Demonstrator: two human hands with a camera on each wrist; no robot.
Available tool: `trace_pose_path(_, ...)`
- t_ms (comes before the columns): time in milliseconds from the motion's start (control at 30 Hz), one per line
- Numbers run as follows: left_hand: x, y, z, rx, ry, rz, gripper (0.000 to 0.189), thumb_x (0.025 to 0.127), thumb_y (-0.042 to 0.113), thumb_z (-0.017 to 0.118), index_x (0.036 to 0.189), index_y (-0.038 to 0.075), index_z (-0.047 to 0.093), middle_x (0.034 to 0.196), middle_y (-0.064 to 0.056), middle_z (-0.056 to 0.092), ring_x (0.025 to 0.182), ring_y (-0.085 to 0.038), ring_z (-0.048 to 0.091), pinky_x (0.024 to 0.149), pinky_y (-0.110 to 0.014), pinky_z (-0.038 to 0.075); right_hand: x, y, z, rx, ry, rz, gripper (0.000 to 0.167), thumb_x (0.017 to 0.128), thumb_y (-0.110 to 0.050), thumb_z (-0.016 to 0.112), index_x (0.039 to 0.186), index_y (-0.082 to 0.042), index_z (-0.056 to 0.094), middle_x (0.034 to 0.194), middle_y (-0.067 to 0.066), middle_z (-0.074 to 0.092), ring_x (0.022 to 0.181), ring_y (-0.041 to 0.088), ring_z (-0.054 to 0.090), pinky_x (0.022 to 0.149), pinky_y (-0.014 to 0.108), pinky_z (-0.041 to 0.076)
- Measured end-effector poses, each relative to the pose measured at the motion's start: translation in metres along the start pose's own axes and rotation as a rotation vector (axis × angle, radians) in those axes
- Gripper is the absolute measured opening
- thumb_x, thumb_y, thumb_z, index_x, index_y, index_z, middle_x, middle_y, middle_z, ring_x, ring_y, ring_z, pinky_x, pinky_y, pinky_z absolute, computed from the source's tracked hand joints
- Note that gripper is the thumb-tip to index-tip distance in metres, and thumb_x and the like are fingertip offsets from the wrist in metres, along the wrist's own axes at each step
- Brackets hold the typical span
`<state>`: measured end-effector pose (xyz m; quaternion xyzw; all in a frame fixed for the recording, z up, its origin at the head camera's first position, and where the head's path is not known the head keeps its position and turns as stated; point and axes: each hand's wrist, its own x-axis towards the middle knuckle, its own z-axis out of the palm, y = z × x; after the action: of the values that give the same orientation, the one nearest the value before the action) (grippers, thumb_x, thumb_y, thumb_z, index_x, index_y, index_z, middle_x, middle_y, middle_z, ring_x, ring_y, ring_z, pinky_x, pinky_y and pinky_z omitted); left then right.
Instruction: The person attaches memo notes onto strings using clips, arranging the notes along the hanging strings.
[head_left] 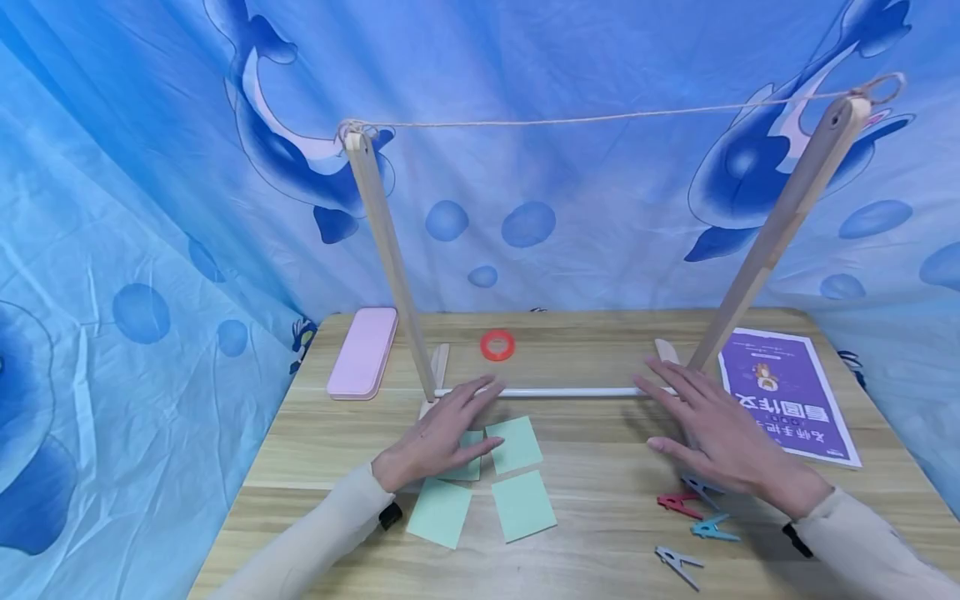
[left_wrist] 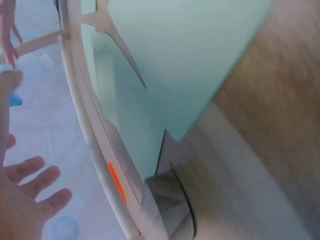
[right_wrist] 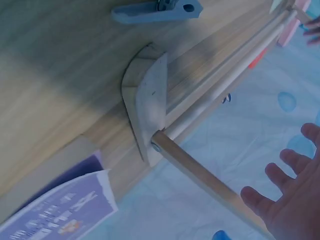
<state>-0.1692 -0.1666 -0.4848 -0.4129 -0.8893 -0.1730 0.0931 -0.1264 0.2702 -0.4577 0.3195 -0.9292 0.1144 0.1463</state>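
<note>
Wooden frame (head_left: 776, 225) near both splayed hands (head_left: 438, 433) (head_left: 716, 429), contact unclear.

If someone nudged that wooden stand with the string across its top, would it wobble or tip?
The wooden stand might tip if pushed high, since its tall uprights rise from short feet. Those uprights look like solid wood, so should be fairly stiff. The string would probably give under a finger, being thin and tied at its ends.

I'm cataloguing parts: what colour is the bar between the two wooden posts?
The bar is white, clearest in the head view.
</note>
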Motion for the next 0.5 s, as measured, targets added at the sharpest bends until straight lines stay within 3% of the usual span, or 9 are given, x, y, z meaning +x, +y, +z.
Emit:
trace_pose_path(167, 0.001, 0.002, 0.002, -0.094, 0.014, -0.1, 0.067, 0.102, 0.04, 0.066, 0.159, 0.015, 0.042, 0.146, -0.006, 0.059, 0.137, -0.02, 0.057, 0.113, -0.042, 0.052, -0.008, 0.0, -0.006, 0.107, -0.011, 0.123, 0.077, 0.097, -0.036, 0.071, 0.164, -0.028, 0.033, 0.173, 0.004, 0.029, 0.154, 0.039, 0.036, 0.115, 0.064, 0.039)
trace_pose_path(300, 0.001, 0.002, 0.003, -0.188, 0.013, -0.166, 0.056, 0.103, 0.039, 0.066, 0.15, 0.012, 0.052, 0.136, -0.008, 0.065, 0.128, -0.021, 0.062, 0.107, -0.042, 0.056, -0.017, 0.002, -0.01, 0.173, -0.015, 0.213, 0.072, 0.1, -0.031, 0.069, 0.163, -0.027, 0.035, 0.169, 0.011, 0.036, 0.148, 0.046, 0.041, 0.107, 0.069, 0.042)
trace_pose_path(500, 0.003, 0.002, 0.007, -0.309, 0.01, -0.23, 0.047, 0.102, 0.035, 0.069, 0.139, 0.007, 0.062, 0.127, -0.009, 0.069, 0.117, -0.025, 0.069, 0.099, -0.042, 0.06, -0.029, 0.004, -0.014, 0.291, -0.046, 0.352, 0.061, 0.105, -0.033, 0.063, 0.16, -0.021, 0.041, 0.16, 0.021, 0.045, 0.144, 0.052, 0.043, 0.104, 0.075, 0.04)
